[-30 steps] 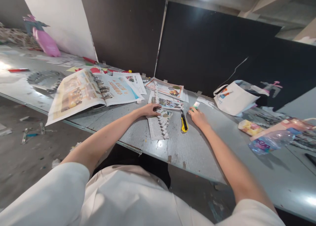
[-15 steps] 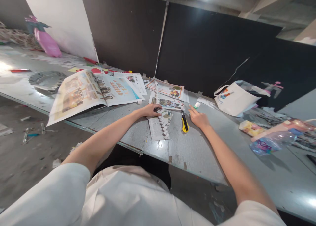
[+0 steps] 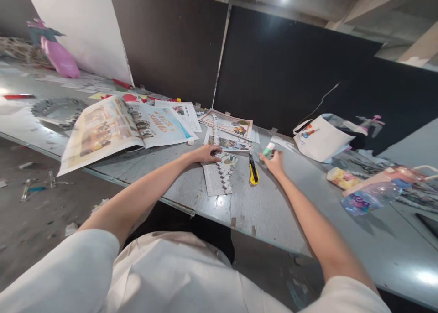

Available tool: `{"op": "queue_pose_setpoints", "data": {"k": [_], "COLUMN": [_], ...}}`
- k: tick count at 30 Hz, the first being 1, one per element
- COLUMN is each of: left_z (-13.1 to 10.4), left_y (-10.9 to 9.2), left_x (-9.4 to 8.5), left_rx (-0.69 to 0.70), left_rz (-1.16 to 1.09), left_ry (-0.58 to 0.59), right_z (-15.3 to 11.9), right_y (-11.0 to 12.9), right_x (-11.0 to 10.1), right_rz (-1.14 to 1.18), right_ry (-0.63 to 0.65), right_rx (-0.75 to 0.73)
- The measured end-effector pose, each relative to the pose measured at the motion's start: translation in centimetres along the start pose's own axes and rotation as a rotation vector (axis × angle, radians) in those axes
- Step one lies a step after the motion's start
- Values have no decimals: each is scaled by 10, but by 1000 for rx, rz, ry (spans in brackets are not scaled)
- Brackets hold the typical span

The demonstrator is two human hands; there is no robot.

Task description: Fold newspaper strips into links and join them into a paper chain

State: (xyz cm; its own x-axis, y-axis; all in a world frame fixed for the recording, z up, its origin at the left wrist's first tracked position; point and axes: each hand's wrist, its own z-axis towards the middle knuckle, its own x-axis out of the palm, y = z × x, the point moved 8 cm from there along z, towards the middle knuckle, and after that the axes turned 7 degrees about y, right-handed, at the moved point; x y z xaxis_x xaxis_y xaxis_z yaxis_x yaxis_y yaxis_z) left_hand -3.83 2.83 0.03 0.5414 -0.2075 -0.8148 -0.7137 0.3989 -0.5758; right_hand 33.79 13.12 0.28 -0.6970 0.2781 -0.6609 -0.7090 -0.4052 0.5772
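Observation:
My left hand rests on the table, with thumb and curved fingers around a zigzag folded-paper chain. The chain lies over a printed paper sheet and runs on past the hand toward the back. On the right, my right hand has its thumb and fingers closed around a green-and-white glue stick, tilted just above the table. A yellow-and-black box cutter lies between the two hands. Beyond the left hand is a small white cap.
An open magazine spreads at left, with a ring of folded paper beside it. Printed sheets lie at the back. To the right are a white bag and a plastic bottle. A black partition stands behind the table.
My right hand has taken hold of the glue stick that lay by its fingertips and tilted it up. My left hand stays on the paper chain. The view has shifted slightly.

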Motion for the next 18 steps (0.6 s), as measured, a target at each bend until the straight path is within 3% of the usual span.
{"op": "queue_pose_setpoints", "data": {"k": [3,8,14,18], "left_z": [-1,-1,1,2], "left_y": [0,0,1,3], "left_x": [-1,-1,0,2], "left_rx": [-15,-10,22,39], "left_rz": [0,-2,-5,3], "left_ry": [0,-19,-26,-37], "right_z": [5,1,-7,-9], "right_y": [-1,21,87,139], "right_x": [13,5,-22,-7], "right_rz": [-13,206,319,518], "right_ry": [142,158,1,163], "right_rx": [52,52,-76,-125]}}
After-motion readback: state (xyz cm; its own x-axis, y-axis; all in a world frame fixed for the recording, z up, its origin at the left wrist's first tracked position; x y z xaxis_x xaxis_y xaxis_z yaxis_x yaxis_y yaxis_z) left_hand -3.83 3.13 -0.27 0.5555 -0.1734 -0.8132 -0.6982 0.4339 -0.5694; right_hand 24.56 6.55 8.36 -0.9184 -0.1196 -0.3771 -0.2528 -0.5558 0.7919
